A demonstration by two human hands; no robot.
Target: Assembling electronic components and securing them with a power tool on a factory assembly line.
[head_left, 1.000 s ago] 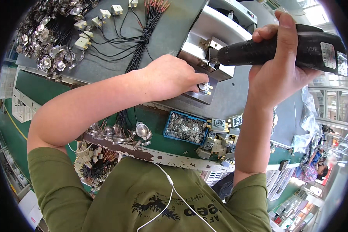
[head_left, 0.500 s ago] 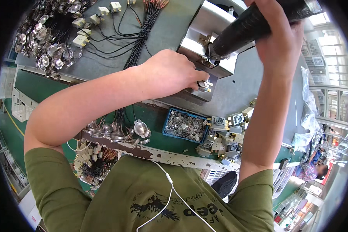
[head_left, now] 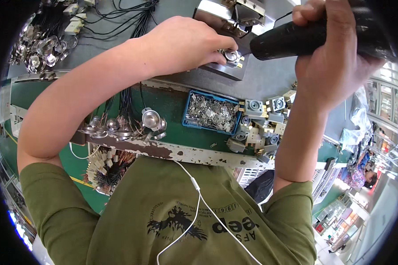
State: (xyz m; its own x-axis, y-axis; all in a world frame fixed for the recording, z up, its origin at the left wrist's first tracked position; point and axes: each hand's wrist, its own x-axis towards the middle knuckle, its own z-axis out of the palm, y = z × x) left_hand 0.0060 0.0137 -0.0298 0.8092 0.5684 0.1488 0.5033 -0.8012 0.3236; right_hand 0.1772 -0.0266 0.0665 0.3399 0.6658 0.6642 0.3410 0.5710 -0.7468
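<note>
With thumb and forefinger my left hand (head_left: 185,44) pinches a small round metal-capped part with terminals (head_left: 232,56). This part sits on a dark metal block (head_left: 229,73) on the bench. In my right hand (head_left: 334,62) is a black handheld power screwdriver (head_left: 289,40), gripped by its thick body and lying almost level. Its narrow end points left at the part, close by it; whether the two touch I cannot tell. Just beyond the block stands a bent sheet-metal fixture (head_left: 214,15).
A blue tray (head_left: 185,110) of small metal pieces lies near the bench edge. Right of it are piled square thermostat-like parts (head_left: 254,106). Metal cups on black wires (head_left: 151,119) hang at the front, with more heaped (head_left: 42,46) far left. Another person (head_left: 360,174) is at far right.
The screwdriver has come away from the sheet-metal fixture and swung to the part by my left hand, turning more level. My left hand keeps its pinch. The whole view has shifted a little.
</note>
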